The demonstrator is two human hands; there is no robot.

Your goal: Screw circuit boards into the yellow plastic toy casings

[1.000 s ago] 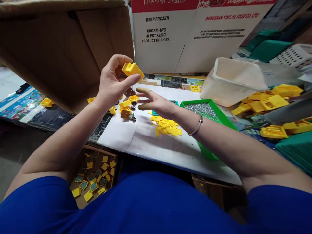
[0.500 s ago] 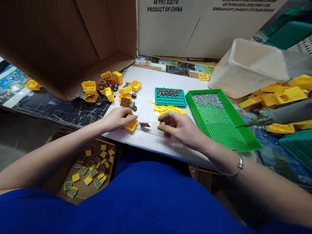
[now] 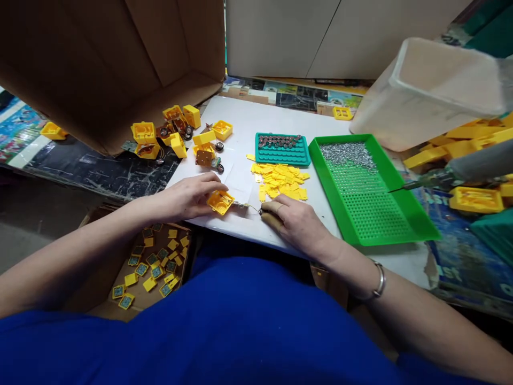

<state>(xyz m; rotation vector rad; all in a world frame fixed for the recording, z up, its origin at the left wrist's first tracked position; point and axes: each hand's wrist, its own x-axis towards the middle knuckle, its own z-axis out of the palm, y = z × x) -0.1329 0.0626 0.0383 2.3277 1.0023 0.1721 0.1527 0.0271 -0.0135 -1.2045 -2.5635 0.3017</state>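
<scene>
My left hand [image 3: 191, 197] is closed on a small open yellow plastic case [image 3: 222, 202], its hollow side facing up. From the case's right side a small circuit board [image 3: 241, 205] sticks out, seen nearly edge-on. A thin wire [image 3: 253, 208] runs on from the board to my right hand [image 3: 295, 218]. There the closed fingertips pinch a small dark part [image 3: 261, 212] at the wire's end, mostly hidden by the fingers. Just beyond my right hand lies a pile of flat yellow plastic pieces [image 3: 280, 179].
Behind the pile stands a teal tray [image 3: 286, 156] of round metal parts. A green tray [image 3: 385, 208] of screws is at the right, with a screwdriver tip [image 3: 396, 190] over it. Yellow cases with wired parts [image 3: 204, 159] lie left. A cardboard box [image 3: 140, 299] below holds several cases.
My right hand has come down toward the white board, uncovering more of the yellow pieces. The case has shifted slightly right and the circuit board has turned edge-on. The view has tilted a little.
</scene>
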